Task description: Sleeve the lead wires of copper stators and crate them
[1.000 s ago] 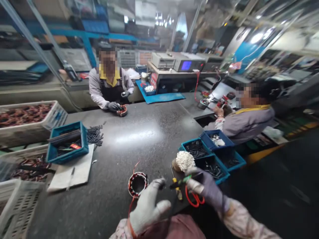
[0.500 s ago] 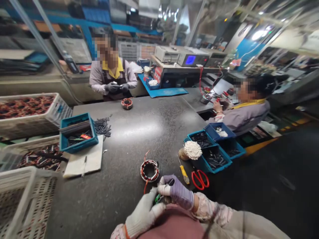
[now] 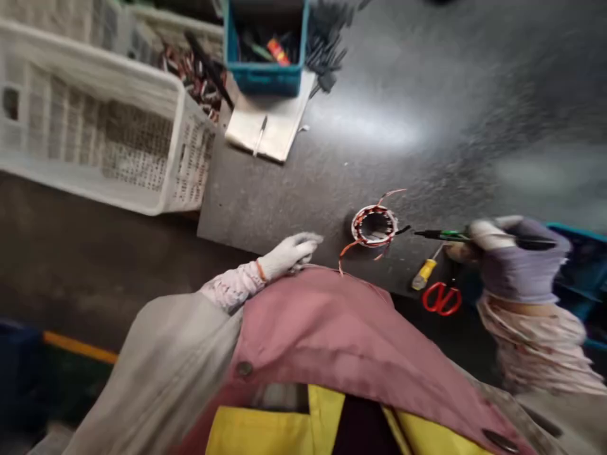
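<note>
My right hand (image 3: 515,259), in a purple glove, is closed on a thin green-and-black tool (image 3: 443,236) whose tip points left toward a wound motor stator (image 3: 374,226) with red wires on the dark table (image 3: 393,95). My left hand (image 3: 289,253), in a white glove, rests at the table's near edge just left of the stator, its fingers blurred. A yellow-handled screwdriver (image 3: 424,273) and red scissors (image 3: 442,298) lie below the tool near my right hand.
A white plastic crate (image 3: 99,126) stands at the left beside the table. A teal bin (image 3: 263,44) with tools, loose black sleeves (image 3: 327,44) and a white pad (image 3: 268,126) sit at the far left of the table. Blue bins (image 3: 581,253) are at the right edge. My pink apron fills the foreground.
My view has swung steeply down and left; the co-workers are out of sight. My hands have parted: the right moved out to the right with the tool, the left to the table edge.
</note>
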`<state>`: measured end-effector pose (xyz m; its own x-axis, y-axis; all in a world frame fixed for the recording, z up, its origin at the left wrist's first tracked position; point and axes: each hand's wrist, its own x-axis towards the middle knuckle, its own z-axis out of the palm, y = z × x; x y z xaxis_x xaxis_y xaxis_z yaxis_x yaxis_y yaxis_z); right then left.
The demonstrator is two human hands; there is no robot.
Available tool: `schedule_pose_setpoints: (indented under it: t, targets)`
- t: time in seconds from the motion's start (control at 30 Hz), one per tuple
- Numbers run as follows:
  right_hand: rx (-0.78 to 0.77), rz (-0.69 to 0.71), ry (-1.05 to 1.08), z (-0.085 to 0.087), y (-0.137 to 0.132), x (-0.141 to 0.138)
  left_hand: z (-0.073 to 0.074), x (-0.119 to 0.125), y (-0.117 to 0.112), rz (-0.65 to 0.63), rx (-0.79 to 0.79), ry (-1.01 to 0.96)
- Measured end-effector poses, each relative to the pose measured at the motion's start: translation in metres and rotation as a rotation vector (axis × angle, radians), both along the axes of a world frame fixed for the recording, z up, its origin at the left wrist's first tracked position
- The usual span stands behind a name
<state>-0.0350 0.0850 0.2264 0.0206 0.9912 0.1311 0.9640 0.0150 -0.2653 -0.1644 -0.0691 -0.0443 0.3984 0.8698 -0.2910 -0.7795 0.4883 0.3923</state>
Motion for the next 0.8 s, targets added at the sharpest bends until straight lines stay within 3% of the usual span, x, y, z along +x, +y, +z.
schedule_pose_setpoints:
  t: [0.07,0.17,0.37,0.47,0.6,0.7,0.8]
  targets:
    - [-0.112,-0.027,-0.115,-0.024,0.003,0.004,0.003,0.009,0.010,0.065,-0.026,-0.095]
    - [-0.295,0.038,-0.260,-0.051,0.009,0.005,0.007,0.022,0.013,0.129,-0.094,-0.157]
    - [-0.428,0.223,-0.774,-0.074,0.032,0.013,-0.007,0.029,0.004,0.150,-0.229,-0.161]
    - [-0.437,0.265,-0.965,-0.080,0.032,0.018,-0.011,0.028,0.006,0.155,-0.245,-0.138]
    - [-0.455,0.318,-1.039,-0.087,0.028,0.022,-0.011,0.028,0.009,0.154,-0.227,-0.132]
    - [-0.429,0.315,-0.942,-0.081,0.025,0.020,-0.010,0.027,0.007,0.163,-0.220,-0.129]
    - [-0.310,0.312,-0.670,-0.056,0.018,0.015,-0.005,0.023,0.006,0.178,-0.197,-0.121]
